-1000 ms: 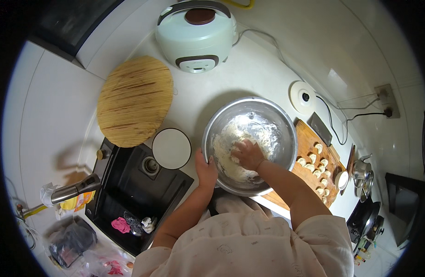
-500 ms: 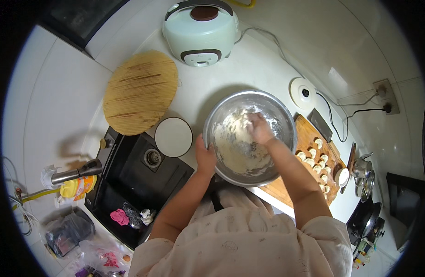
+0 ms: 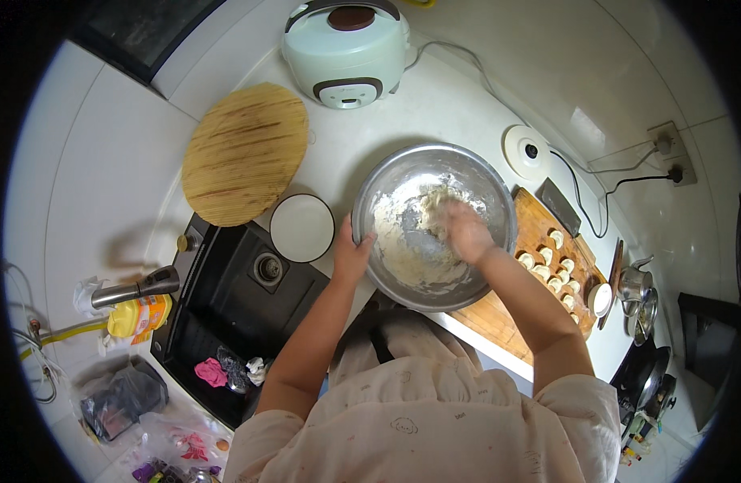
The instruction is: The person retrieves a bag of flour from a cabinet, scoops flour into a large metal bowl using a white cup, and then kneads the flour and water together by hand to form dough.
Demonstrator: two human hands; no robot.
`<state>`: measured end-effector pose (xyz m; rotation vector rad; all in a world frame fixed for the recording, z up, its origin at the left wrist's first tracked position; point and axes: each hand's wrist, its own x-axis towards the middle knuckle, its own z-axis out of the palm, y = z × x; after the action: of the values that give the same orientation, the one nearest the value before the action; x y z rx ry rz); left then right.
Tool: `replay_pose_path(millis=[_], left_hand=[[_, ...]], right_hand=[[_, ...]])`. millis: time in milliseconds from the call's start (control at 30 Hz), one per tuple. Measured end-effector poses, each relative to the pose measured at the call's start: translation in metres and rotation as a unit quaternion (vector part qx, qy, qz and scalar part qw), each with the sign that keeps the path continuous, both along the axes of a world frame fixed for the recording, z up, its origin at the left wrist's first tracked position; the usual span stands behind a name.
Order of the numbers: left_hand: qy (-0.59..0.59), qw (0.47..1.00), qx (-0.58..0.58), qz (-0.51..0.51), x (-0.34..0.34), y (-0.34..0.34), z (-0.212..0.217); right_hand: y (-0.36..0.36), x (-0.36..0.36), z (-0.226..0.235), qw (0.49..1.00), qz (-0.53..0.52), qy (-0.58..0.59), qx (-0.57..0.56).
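Observation:
A wide steel mixing bowl (image 3: 493,193) stands in front of me on the white counter. My left hand (image 3: 353,253) grips its left rim, thumb on the inner wall and the other fingers outside. Inside, my right hand (image 3: 467,231) is down in a crumbly flour mixture (image 3: 411,262). Motion smears its fingers, so how they are closed does not show. Paler, lumpier clumps (image 3: 436,205) lie beside those fingertips. Loose flour coats the bottom and sides of the bowl.
Right of the bowl, a wooden board (image 3: 499,318) carries several small dumplings (image 3: 555,239) and a cleaver (image 3: 559,205). To the left are a white bowl (image 3: 302,229), a round slatted lid (image 3: 246,153) and a black sink (image 3: 226,302). A rice cooker (image 3: 346,56) stands behind.
My right hand has moved slightly right and down inside the bowl, and the flour is more clumped near it. My left hand still grips the rim. The whole view has shifted slightly.

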<state>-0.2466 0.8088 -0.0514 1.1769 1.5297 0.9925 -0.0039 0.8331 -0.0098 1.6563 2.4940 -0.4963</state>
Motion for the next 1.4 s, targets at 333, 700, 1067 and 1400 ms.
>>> replay_pose_path(millis=[333, 700, 1067, 1400], left_hand=[[0.048, 0.998, -0.041, -0.014, -0.005, -0.051, -0.024], [-0.069, 0.996, -0.051, -0.037, -0.009, -0.047, 0.006], [-0.127, 0.988, -0.076, -0.046, -0.017, -0.05, -0.005], [-0.369, 0.884, -0.271, 0.098, -0.099, -0.051, -0.002]], right_hand=[[-0.051, -0.043, -0.036, 0.961, 0.114, -0.035, -0.251], [-0.039, -0.049, -0.022, 0.936, -0.062, 0.209, -0.277], [0.011, -0.056, -0.046, 0.864, -0.124, 0.409, -0.266], [-0.057, -0.013, -0.045, 0.979, 0.134, 0.093, -0.119]])
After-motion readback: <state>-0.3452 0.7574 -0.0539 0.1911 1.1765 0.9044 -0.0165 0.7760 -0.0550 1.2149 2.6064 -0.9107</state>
